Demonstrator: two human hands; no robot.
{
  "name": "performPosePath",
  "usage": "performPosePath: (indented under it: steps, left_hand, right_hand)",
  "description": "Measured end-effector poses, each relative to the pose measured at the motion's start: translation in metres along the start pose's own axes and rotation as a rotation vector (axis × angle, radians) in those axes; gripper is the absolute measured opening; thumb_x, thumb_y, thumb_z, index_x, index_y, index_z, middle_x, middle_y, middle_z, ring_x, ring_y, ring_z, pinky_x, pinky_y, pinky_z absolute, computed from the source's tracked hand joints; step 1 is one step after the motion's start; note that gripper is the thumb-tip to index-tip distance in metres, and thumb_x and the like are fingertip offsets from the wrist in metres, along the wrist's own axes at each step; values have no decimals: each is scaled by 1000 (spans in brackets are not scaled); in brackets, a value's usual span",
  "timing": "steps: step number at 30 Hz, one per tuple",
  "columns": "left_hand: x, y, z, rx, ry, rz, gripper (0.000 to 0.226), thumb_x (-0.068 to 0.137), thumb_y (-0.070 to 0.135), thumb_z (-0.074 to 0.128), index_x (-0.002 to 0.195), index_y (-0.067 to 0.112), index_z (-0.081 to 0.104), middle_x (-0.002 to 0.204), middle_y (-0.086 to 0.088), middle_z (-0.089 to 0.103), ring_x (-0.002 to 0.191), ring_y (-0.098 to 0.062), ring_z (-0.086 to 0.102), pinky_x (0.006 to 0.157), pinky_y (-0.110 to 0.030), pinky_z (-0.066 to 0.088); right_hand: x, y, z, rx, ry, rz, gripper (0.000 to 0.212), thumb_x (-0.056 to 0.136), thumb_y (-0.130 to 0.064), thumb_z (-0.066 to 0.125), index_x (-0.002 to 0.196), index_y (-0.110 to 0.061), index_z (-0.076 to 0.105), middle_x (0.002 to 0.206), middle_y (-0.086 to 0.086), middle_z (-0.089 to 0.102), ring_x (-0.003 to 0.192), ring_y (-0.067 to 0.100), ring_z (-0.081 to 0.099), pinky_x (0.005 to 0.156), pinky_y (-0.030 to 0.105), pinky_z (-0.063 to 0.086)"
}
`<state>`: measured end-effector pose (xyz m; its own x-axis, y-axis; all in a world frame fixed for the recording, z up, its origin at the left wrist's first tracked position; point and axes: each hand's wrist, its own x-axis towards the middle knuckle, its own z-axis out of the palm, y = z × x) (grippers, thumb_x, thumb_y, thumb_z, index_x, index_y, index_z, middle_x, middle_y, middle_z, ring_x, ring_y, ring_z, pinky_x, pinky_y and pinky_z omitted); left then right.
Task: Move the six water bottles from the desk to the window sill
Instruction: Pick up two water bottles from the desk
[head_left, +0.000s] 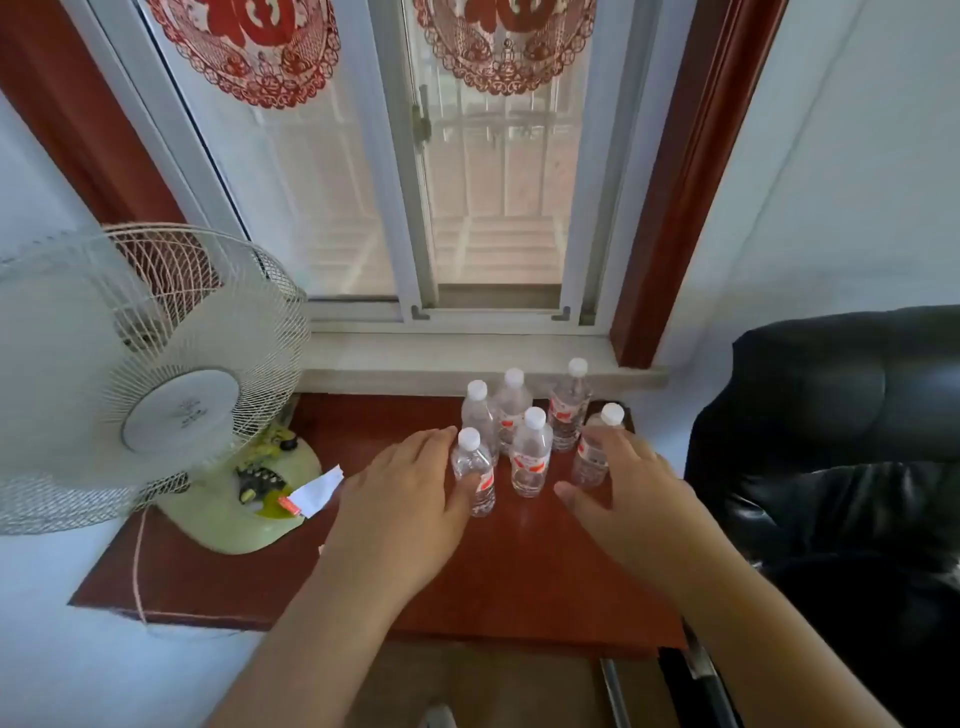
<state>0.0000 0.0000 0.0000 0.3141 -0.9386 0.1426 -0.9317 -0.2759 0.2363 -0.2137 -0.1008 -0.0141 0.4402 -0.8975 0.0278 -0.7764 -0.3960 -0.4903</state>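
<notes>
Six small clear water bottles with white caps and red labels stand grouped on the red-brown desk (519, 566), just below the grey window sill (457, 358). My left hand (400, 499) is cupped against the front-left bottle (475, 470), fingers spread, thumb at its lower side. My right hand (623, 488) curves around the right-most bottle (589, 460), thumb apart from it. Between the hands stands the front-middle bottle (530, 457). Behind are the back-left bottle (477, 410), the back-middle bottle (511, 402) and the back-right bottle (569, 410). All stand upright on the desk.
A white table fan (130, 374) on a pale green base fills the desk's left side, with a paper slip (319, 491) lying by it. A black leather chair (831, 441) stands to the right. The closed window (467, 182) rises behind the sill.
</notes>
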Motion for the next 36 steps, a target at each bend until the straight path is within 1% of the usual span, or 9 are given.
performPosePath:
  steps: [5, 12, 16, 19, 22, 29, 31, 34, 36]
  left_hand:
    - [36, -22, 16, -68, 28, 79, 51, 95, 57, 40, 139, 33, 41, 138, 13, 50, 124, -15, 49, 86, -38, 44]
    - [82, -64, 47, -245, -33, 145, 53, 93, 61, 37, 139, 36, 36, 140, 14, 48, 126, -12, 45, 88, -38, 45]
    - [100, -85, 70, -323, -103, 150, 54, 93, 62, 39, 142, 39, 32, 144, 15, 44, 129, -10, 42, 93, -38, 44]
    - [110, -93, 87, -310, -145, 157, 56, 94, 60, 42, 143, 35, 35, 143, 13, 46, 128, -12, 43, 93, -37, 44]
    - [117, -93, 104, -317, -189, 139, 55, 93, 60, 44, 142, 34, 39, 142, 13, 46, 129, -11, 42, 93, -37, 43]
    - [128, -80, 134, -456, -260, 61, 54, 81, 67, 58, 129, 48, 40, 127, 18, 53, 118, -6, 45, 88, -27, 37]
    - [130, -78, 142, -479, -233, 49, 52, 79, 64, 63, 124, 46, 45, 121, 18, 55, 112, -5, 48, 86, -27, 40]
    - [132, -75, 152, -528, -220, 3, 45, 74, 58, 68, 114, 38, 58, 109, 17, 61, 103, -6, 55, 84, -33, 49]
    - [132, -74, 158, -575, -204, -22, 37, 73, 52, 73, 106, 36, 63, 96, 18, 65, 91, -2, 60, 77, -31, 52]
  right_hand:
    - [29, -3, 17, 27, 3, 55, 68, 80, -71, 53, 138, -45, 29, 143, -11, 45, 124, 16, 51, 99, 44, 49]
    - [71, -6, 47, 122, -20, 147, 67, 81, -66, 61, 138, -49, 30, 140, -14, 45, 109, 6, 52, 88, 32, 50]
    - [93, -2, 72, 159, -32, 212, 70, 81, -62, 64, 142, -41, 36, 135, -11, 47, 114, 13, 55, 87, 32, 50]
    - [109, 4, 88, 161, -30, 238, 71, 81, -56, 68, 144, -39, 38, 126, -17, 40, 111, 11, 50, 86, 30, 45]
    - [124, 13, 98, 165, -27, 280, 69, 82, -52, 69, 143, -36, 40, 134, -11, 44, 117, 12, 48, 90, 31, 42]
    - [155, 36, 114, 174, -26, 298, 69, 79, -53, 72, 140, -33, 47, 130, -7, 59, 109, 9, 53, 86, 27, 36]
    - [160, 40, 119, 146, -38, 279, 69, 79, -52, 73, 140, -31, 49, 130, -7, 60, 111, 9, 54, 86, 25, 34]
    - [164, 44, 124, 169, -48, 272, 61, 80, -44, 77, 135, -29, 54, 126, -4, 61, 103, 7, 54, 79, 21, 36]
    - [165, 45, 127, 186, -49, 253, 56, 79, -39, 78, 131, -27, 59, 124, -3, 58, 100, 8, 55, 80, 21, 38]
